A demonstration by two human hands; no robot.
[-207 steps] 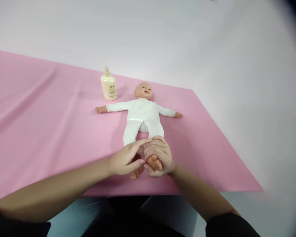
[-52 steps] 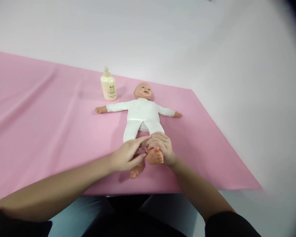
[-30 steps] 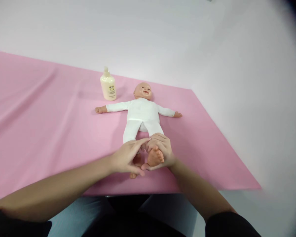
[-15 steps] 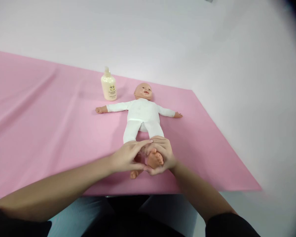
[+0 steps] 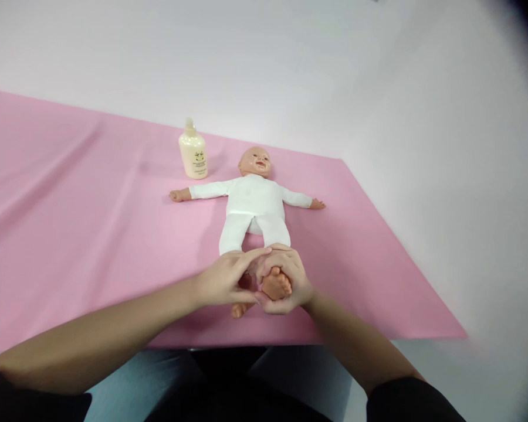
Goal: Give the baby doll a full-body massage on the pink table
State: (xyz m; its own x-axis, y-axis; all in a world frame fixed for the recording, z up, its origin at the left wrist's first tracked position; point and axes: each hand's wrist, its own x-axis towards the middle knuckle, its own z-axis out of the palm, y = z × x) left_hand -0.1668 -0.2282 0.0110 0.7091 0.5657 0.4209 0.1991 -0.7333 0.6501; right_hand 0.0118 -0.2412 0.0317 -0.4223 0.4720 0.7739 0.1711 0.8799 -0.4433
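Note:
A baby doll [image 5: 254, 198] in a white cloth body lies on its back, arms spread, head away from me. My right hand [image 5: 298, 284] wraps round one lower leg near the ankle, and the bare foot [image 5: 276, 285] pokes out between thumb and fingers, toes toward me. From the other side my left hand [image 5: 224, 278] curves in, its fingertips meeting my right hand around the same leg. Part of its grip is hidden behind the doll's leg. Below my left hand, the doll's other foot [image 5: 240, 310] rests close to the table's near edge.
A pink cloth [image 5: 114, 246] with several creases covers the table. A cream-coloured pump bottle [image 5: 194, 155] stands upright beyond the doll's outstretched arm, left of its head. Pale floor [image 5: 422, 105] surrounds the table at the back and right.
My right hand has shifted slightly on the doll's leg, its fingers curling closer round the ankle. The foot has tilted a little. My left hand stays almost where it was.

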